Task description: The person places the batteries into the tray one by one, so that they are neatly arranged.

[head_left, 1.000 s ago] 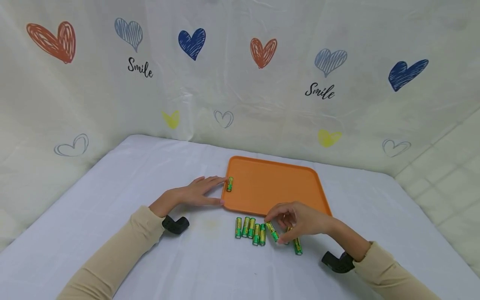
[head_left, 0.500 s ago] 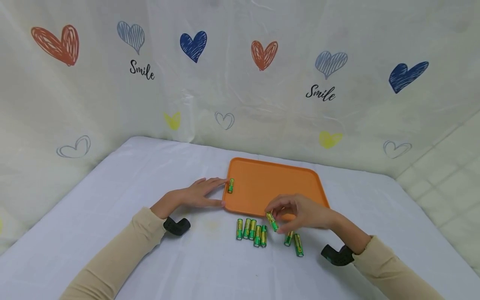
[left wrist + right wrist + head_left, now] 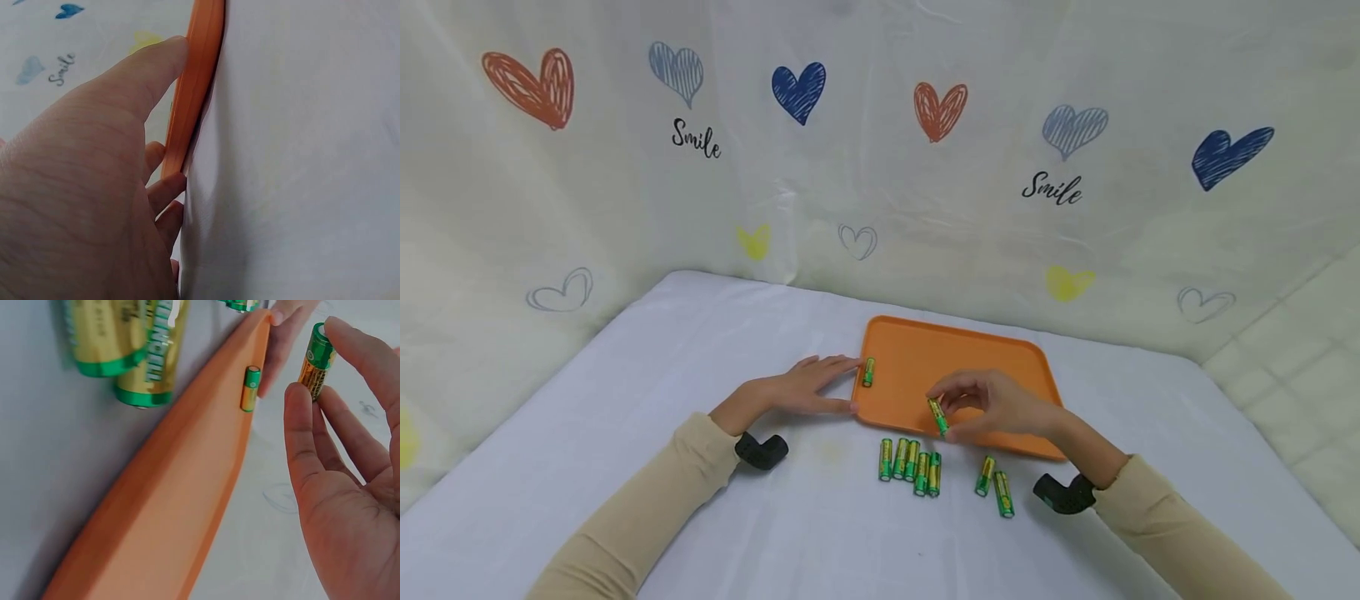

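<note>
Gently, we'd best lower the battery pinched in our right grip flat, wide left grip steadying the tray.

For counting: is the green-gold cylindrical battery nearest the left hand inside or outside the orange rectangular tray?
Inside: the battery lies on the tray, within its rim.

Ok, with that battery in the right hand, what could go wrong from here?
The right hand merely pinches the held battery, which might slip and roll. The left hand touches the orange tray; a nudge could roll the battery lying on it. The right wrist camera sits near two loose batteries and might knock them.
</note>
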Demonstrator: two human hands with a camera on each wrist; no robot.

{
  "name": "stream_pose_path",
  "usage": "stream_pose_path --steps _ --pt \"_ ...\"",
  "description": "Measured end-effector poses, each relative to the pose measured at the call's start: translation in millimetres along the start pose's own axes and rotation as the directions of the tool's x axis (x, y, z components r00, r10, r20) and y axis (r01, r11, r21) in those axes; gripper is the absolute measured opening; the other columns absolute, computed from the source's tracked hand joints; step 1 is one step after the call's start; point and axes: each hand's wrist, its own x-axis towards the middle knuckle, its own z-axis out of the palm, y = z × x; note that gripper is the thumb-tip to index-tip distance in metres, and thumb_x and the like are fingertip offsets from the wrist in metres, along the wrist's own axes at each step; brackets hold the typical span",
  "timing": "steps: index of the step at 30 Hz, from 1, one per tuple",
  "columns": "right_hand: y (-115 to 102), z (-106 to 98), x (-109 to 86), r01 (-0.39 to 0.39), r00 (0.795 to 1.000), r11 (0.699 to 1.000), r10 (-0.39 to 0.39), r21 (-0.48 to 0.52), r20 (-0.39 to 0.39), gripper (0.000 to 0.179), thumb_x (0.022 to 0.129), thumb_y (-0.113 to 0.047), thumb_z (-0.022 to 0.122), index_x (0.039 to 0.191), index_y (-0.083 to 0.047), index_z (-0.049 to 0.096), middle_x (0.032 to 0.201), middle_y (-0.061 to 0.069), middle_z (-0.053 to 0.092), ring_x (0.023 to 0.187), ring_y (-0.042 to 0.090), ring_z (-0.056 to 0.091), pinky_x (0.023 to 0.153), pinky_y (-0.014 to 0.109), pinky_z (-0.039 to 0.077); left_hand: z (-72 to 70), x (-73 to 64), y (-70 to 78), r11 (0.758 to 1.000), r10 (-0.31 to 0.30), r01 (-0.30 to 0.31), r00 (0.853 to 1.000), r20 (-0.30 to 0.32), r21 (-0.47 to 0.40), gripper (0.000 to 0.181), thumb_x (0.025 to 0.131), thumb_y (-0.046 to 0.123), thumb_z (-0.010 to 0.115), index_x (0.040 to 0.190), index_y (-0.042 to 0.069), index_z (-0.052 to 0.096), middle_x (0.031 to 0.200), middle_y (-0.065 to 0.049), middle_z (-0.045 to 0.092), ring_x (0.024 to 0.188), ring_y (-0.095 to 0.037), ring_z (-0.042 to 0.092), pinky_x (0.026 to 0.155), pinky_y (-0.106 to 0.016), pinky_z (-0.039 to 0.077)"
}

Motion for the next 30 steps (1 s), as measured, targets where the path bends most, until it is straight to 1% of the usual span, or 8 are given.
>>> stream_pose_path --steps 5,9,13,16,23,30 --pt "-6 -4 6.3 -0.055 0.997 0.998 0.054 -0.014 -0.056 0.051 0.082 -0.006 0.078 0.126 0.008 0.057 0.116 0.018 0.062 0.101 0.024 0.062 0.094 0.041 0.051 -0.7 -0.5 2.3 1.000 -0.009 0.009 1.000 0.003 -0.001 0.080 0.094 0.053 0.056 0.157 0.020 0.020 0.161 -0.008 0.023 0.149 -0.026 0.015 0.119 -0.052 0.005" --pt "-11 -6 12.7 -0.075 0.994 0.997 0.072 -0.037 -0.085 0.052 0.081 -0.007 0.079 0.126 0.009 0.057 0.118 0.018 0.062 0.103 0.028 0.061 0.093 0.039 0.052 -0.9 -0.1 1.9 1.000 -0.018 0.018 1.000 -0.001 0.003 0.081 0.094 0.054 0.056 0.157 0.019 0.020 0.161 -0.010 0.023 0.149 -0.028 0.016 0.119 -0.053 0.005" --pt "-14 -5 17.2 -0.117 0.987 0.992 0.111 -0.050 -0.119 0.053 0.081 -0.010 0.080 0.126 0.008 0.058 0.120 0.018 0.062 0.103 0.033 0.061 0.091 0.032 0.053 -0.7 0.4 1.2 1.000 -0.024 0.024 1.000 0.004 0.013 0.080 0.094 0.054 0.055 0.158 0.021 0.019 0.161 -0.008 0.022 0.149 -0.026 0.015 0.120 -0.052 0.004" --pt "-13 -4 19.8 -0.163 0.977 0.986 0.155 -0.043 -0.147 0.054 0.081 -0.012 0.080 0.126 0.007 0.059 0.121 0.017 0.062 0.104 0.031 0.061 0.090 0.030 0.053 0.2 1.1 0.5 1.000 -0.024 0.024 1.000 0.006 0.018 0.080 0.094 0.054 0.055 0.158 0.022 0.018 0.162 -0.006 0.022 0.150 -0.024 0.014 0.120 -0.050 0.004" --pt "-11 -4 26.9 -0.253 0.949 0.968 0.246 -0.010 -0.196 0.056 0.080 -0.016 0.082 0.127 0.005 0.059 0.123 0.015 0.063 0.105 0.026 0.062 0.086 0.024 0.054 1.3 1.0 0.1 1.000 -0.023 0.023 1.000 0.003 0.018 0.081 0.094 0.055 0.055 0.157 0.021 0.019 0.161 -0.007 0.022 0.149 -0.025 0.015 0.120 -0.051 0.005" --pt "-11 -4 36.4 -0.313 0.921 0.950 0.306 0.009 -0.241 0.059 0.080 -0.018 0.082 0.129 0.004 0.059 0.122 0.014 0.064 0.104 0.023 0.062 0.085 0.025 0.054 0.2 0.7 1.2 1.000 -0.023 0.023 1.000 0.009 0.011 0.081 0.094 0.056 0.055 0.158 0.022 0.018 0.162 -0.006 0.021 0.150 -0.024 0.013 0.120 -0.051 0.003"
